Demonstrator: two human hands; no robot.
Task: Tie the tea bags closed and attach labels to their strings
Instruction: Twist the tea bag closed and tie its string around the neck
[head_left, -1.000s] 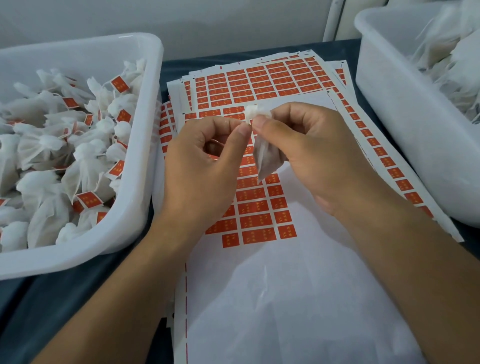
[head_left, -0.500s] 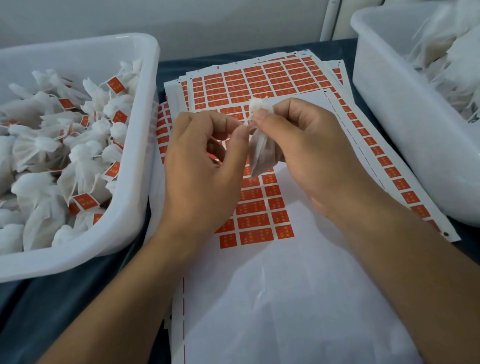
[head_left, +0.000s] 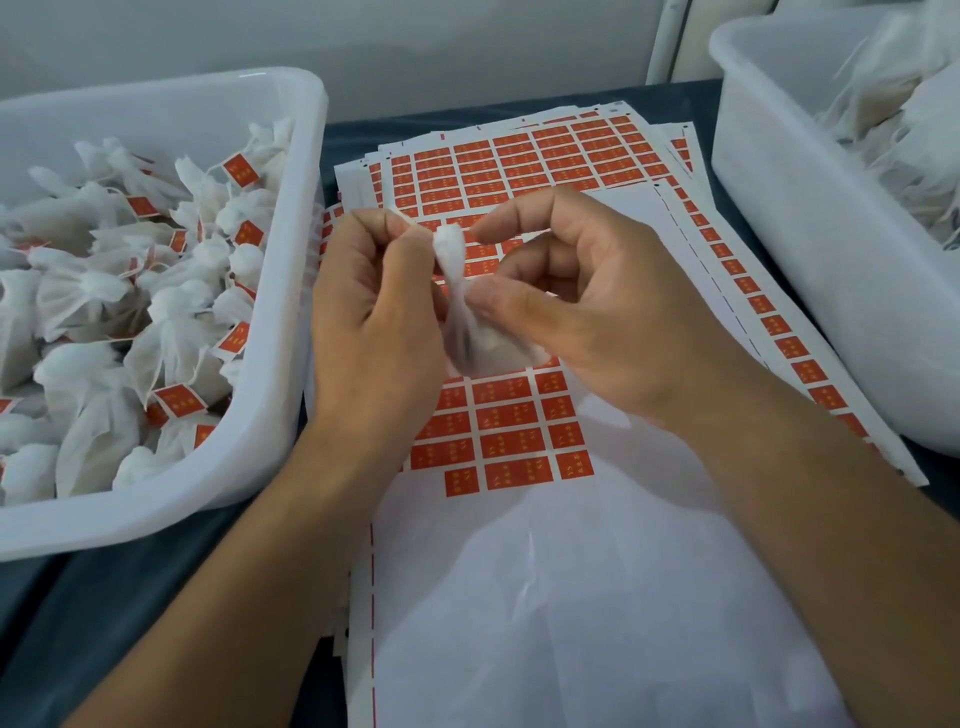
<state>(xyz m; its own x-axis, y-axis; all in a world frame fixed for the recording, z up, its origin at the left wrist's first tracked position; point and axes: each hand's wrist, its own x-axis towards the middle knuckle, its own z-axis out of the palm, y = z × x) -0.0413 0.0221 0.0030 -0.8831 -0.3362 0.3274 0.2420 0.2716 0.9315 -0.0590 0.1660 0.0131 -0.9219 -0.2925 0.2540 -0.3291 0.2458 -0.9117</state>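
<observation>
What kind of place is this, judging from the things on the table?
Probably a small hand-packing workstation for tea. A white bin holds many tied, labelled tea bags, stacked sheets of red labels cover the table, and a second bin holds bags without labels.

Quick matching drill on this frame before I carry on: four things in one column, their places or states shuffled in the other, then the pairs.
Things:
1. tea bag
2. left bin
3. right bin
4. label sheet

Places or states:
A. holds bags that carry orange labels
B. lies flat on the table, partly peeled
C. held between left hand and right hand, neck gathered
D. holds bags with no labels visible

Pairs: 1-C, 2-A, 3-D, 4-B
</observation>
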